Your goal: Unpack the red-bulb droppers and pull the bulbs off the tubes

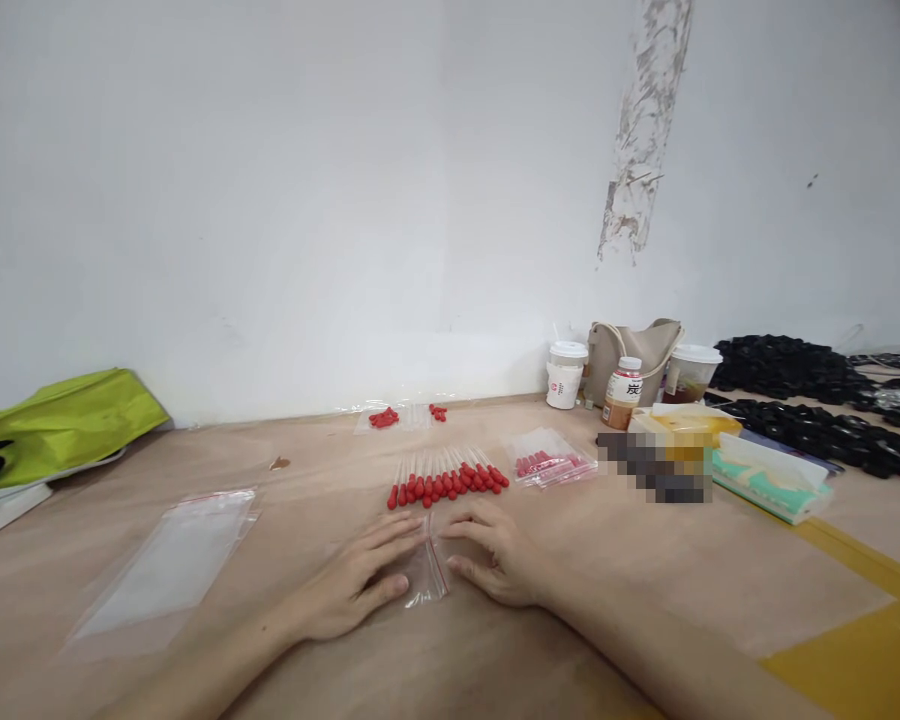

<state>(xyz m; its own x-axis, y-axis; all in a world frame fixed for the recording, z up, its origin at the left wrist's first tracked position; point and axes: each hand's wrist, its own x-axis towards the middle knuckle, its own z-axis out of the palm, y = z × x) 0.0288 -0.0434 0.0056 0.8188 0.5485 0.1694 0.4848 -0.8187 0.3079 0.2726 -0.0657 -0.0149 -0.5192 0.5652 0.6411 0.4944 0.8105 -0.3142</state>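
A small clear zip bag (429, 577) with a red seal line lies flat on the paper-covered table between my hands. My left hand (360, 575) rests over the bag's left side, fingers stretched out and thumb apart. On the other side my right hand (499, 555) is beside the seal line, its fingers loosely bent and apart, gripping nothing. Just beyond my fingertips lies a row of clear droppers (450, 480) with red bulbs pointing towards me. Right of the row are filled zip bags (551, 462) with red-ended pieces inside.
A stack of flat zip bags (169, 565) lies at left, near a yellow-green bag (67, 415). Loose red bulbs (383, 418) lie by the wall. At right stand a white cup (568, 375), a bottle (622, 393), a beige handbag (649, 345) and a tissue pack (771, 480).
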